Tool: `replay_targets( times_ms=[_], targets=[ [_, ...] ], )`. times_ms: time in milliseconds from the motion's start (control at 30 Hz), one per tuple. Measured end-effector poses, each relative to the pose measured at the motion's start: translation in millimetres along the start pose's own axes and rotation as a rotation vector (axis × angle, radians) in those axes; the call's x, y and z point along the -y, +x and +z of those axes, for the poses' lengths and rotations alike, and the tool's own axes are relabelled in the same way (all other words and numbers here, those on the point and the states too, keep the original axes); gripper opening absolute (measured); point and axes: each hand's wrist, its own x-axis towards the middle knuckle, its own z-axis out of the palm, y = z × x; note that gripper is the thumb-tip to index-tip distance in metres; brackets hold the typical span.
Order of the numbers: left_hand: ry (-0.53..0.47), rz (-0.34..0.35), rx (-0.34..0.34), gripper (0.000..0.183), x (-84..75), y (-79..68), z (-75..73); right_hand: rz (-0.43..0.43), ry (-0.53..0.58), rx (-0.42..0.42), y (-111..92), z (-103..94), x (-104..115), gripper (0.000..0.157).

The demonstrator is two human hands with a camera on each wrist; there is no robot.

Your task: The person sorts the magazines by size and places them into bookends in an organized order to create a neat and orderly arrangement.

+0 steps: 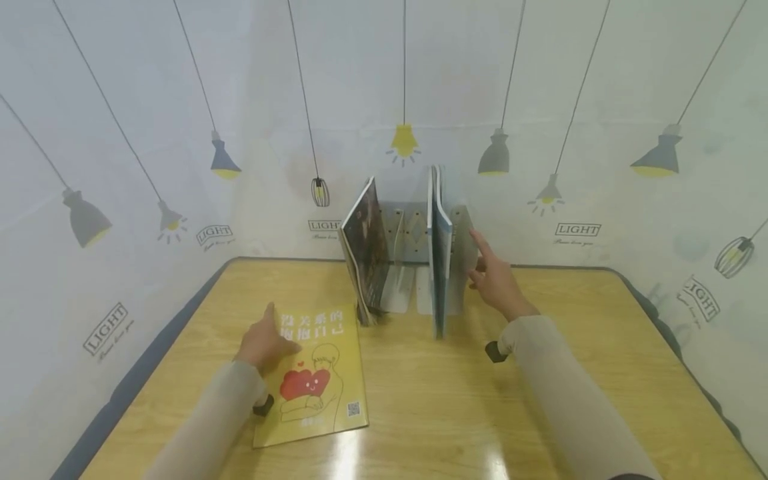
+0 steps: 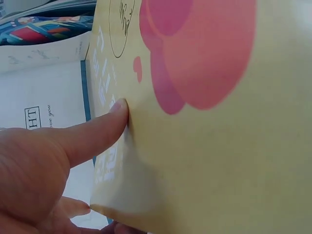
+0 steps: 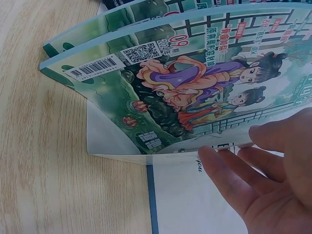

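A yellow book with a red heart on its cover lies at the left front of the table. My left hand grips its left edge, the thumb on the cover and the other fingers partly hidden at the edge. Farther back stands a grey metal bookend with several upright plates. The right hand holds its rightmost plate at the edge, index finger stretched along it. Against that plate's inner side, thin green illustrated magazines stand upright. A dark-covered magazine leans at the bookend's left side.
The wooden table ends at a dark border near the back wall. That wall and both sides are white cloth printed with hanging lamps. Between the leaning magazine and the upright ones, the bookend's inner plates show.
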Motion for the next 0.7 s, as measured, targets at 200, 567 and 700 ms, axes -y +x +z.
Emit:
replay_targets(
  times_ms=[200, 567, 700],
  targets=[
    [-0.031, -0.035, 0.023, 0.125, 0.6, 0.6, -0.4, 0.012, 0.014, 0.003, 0.1, 0.0, -0.4, 0.085],
    [-0.027, 0.047, 0.042, 0.117, 6.2, 3.3, -1.3, 0.002, 0.015, 0.000, -1.7, -0.7, -0.5, 0.087],
    [-0.149, 0.067, 0.083, 0.110, 10.0, 5.4, -9.5, -0.005, 0.020, -0.002, -1.9, -1.6, 0.0, 0.087]
  ],
)
